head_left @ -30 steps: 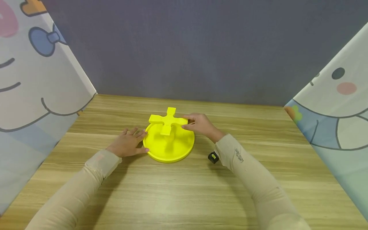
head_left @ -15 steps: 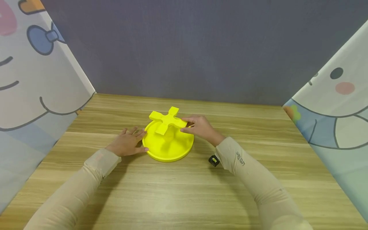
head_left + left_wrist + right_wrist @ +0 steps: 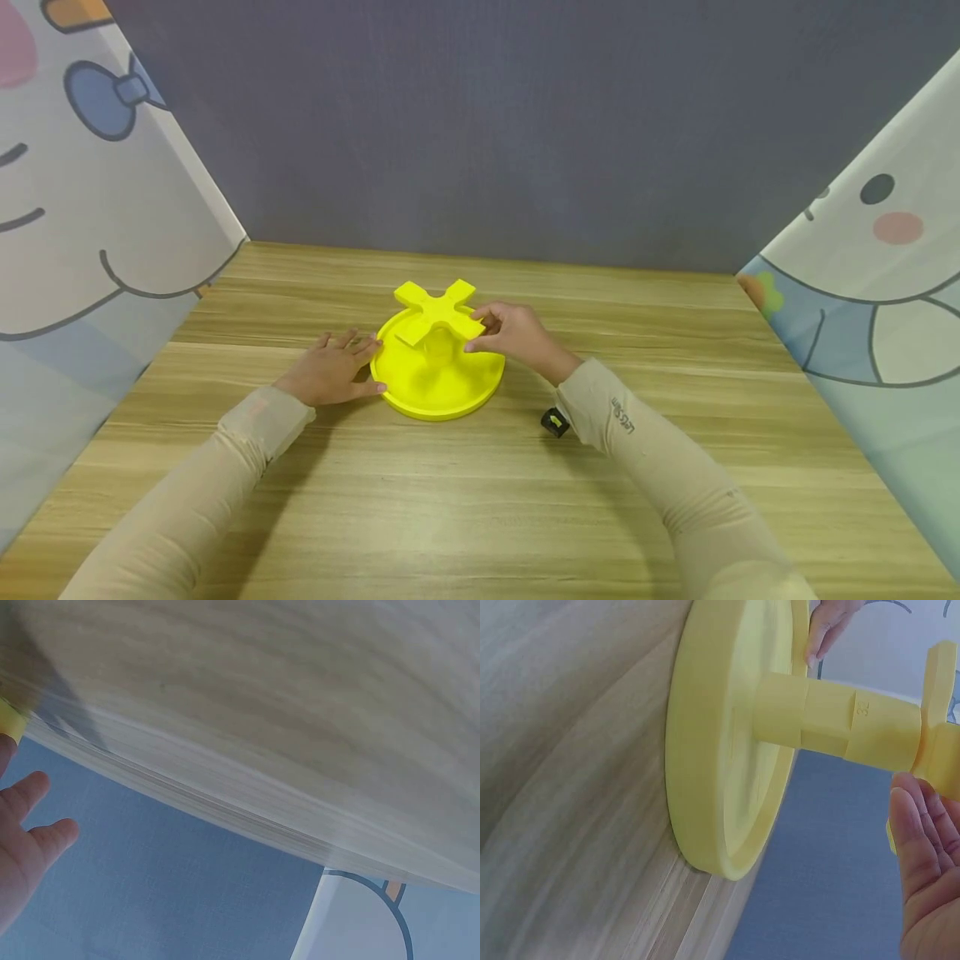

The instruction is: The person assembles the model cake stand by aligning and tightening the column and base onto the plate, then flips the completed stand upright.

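Note:
A round yellow tray-like base (image 3: 438,400) with a raised rim lies on the table. From its middle rises a yellow post (image 3: 832,716), marked "32" in the right wrist view, topped by a four-armed yellow cross-shaped handle (image 3: 437,310). My right hand (image 3: 517,337) pinches the near-right arm of the cross between thumb and fingers. At the base's left side, my left hand (image 3: 330,371) has its fingers spread, the thumb and fingertips touching the rim. Only part of that hand and a sliver of yellow show in the left wrist view.
The wooden table (image 3: 480,508) runs back to a dark grey panel (image 3: 487,125). Cartoon-printed panels (image 3: 877,250) stand at both sides. A small black device (image 3: 555,422) sits by the right sleeve cuff.
The cross has turned clockwise as seen from above, from a plus to an X position. My right hand has followed its arm slightly toward me. The left hand stays at the rim.

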The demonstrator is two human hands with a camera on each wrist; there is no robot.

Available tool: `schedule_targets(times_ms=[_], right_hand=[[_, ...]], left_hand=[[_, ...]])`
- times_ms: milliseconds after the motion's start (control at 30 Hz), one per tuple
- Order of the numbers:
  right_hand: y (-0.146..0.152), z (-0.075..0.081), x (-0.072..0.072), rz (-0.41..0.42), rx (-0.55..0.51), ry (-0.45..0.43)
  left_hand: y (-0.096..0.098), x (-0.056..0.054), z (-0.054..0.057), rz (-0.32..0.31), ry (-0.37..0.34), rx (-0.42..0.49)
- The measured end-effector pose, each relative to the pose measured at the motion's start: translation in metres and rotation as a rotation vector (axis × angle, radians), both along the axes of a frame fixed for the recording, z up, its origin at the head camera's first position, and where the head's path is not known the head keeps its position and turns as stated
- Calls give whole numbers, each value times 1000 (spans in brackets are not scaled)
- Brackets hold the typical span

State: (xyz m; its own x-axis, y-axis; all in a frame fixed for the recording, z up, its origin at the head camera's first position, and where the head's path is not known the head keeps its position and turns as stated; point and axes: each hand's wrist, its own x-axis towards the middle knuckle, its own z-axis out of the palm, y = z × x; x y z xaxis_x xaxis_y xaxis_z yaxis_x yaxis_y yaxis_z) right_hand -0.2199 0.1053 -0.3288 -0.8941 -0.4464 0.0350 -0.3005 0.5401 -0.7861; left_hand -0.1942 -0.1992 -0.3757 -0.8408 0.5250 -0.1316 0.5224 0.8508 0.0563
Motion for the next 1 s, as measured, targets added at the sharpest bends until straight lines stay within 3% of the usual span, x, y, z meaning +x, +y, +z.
schedule_targets(times_ms=[200,400,500,633,767,1000], right_hand=[[3,5,1,24,5,38],[10,12,-7,-52,-59,73],[10,13,-13,-61,-33,68],[9,9,-19,0,55,7],[8,5,-24,64,46,-52],[9,1,-29,101,37,-37]], left_hand=[[-1,2,2,1,-2,-6],[-1,3,2,2,0,-3],[-2,3,2,2,3,-1],[-1,5,3,2,1,0],[1,6,5,7,-6,9],[1,5,6,-2,-6,1]])
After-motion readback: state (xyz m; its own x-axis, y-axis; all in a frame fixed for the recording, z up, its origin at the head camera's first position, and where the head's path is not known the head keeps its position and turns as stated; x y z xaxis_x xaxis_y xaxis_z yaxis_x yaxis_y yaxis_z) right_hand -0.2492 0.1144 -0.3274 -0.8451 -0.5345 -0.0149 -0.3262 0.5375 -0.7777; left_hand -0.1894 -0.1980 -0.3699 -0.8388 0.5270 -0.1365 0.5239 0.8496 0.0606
